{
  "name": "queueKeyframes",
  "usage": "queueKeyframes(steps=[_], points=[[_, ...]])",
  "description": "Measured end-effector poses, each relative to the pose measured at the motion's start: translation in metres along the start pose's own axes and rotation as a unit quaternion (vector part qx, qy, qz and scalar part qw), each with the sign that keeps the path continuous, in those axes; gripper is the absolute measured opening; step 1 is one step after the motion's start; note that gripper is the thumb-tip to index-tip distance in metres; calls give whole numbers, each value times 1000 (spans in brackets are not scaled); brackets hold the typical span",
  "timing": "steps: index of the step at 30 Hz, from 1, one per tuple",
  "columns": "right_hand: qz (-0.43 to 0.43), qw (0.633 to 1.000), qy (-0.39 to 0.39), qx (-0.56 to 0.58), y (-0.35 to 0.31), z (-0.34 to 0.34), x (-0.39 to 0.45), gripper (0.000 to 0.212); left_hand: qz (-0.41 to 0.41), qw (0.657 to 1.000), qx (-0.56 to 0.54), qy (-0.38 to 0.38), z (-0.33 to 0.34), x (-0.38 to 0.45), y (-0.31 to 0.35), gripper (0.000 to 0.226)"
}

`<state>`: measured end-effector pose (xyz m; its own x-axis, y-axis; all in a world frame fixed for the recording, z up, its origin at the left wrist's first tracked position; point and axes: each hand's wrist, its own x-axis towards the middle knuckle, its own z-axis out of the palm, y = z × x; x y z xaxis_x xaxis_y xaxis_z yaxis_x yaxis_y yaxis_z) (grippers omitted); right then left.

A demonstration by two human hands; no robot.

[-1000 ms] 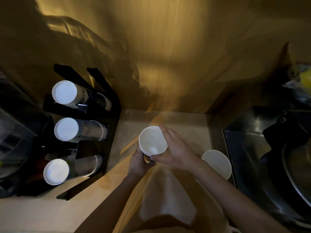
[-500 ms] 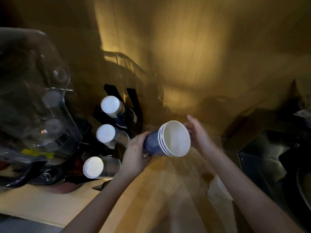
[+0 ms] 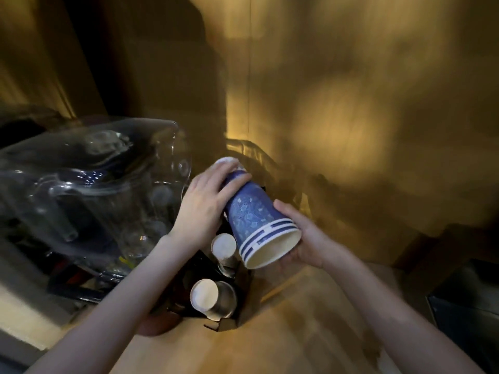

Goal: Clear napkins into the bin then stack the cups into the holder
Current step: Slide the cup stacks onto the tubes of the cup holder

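Observation:
A nested stack of blue patterned paper cups [image 3: 256, 220] lies tilted, its open white mouth toward me and its base pointing at the top stack in the holder. My left hand [image 3: 202, 206] grips the narrow base end. My right hand [image 3: 305, 236] cups the rim end from the right. The base end touches a white cup bottom [image 3: 226, 161] at the top of the black cup holder [image 3: 232, 317]. Two more cup stacks, one [image 3: 223, 247] above the other [image 3: 208, 296], sit lower in the holder.
A clear plastic jug and lidded container [image 3: 94, 190] stand left of the holder, close to my left wrist. The wooden counter [image 3: 283, 333] runs under my arms. A dark metal sink edge [image 3: 469, 314] lies at the lower right. A wood wall rises behind.
The cup stack has swung round so its base points at the holder and moved left and up to the top slot. My right hand now holds the rim end. The view has shifted left.

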<state>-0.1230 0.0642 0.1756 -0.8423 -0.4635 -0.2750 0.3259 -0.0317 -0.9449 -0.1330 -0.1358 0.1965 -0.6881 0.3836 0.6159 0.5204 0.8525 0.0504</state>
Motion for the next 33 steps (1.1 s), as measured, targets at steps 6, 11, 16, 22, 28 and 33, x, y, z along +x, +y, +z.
queueKeyframes(steps=[6,11,16,22,28,33], points=[[-154,985,41,-63,-11,18,8,61,-236,922,-296,87,-39,22,5,56],[-270,942,128,-152,-6,19,28,67,-272,825,-494,34,-59,37,5,67],[-289,917,136,-241,-4,13,45,74,-218,888,-402,59,-62,35,6,70],[-272,924,128,-238,4,7,75,77,-222,925,-303,63,-51,36,2,62],[-252,930,127,-235,12,7,96,84,-231,931,-273,70,-37,43,-7,58],[-242,926,143,-250,18,2,108,84,-241,928,-277,61,-21,42,-19,64]])
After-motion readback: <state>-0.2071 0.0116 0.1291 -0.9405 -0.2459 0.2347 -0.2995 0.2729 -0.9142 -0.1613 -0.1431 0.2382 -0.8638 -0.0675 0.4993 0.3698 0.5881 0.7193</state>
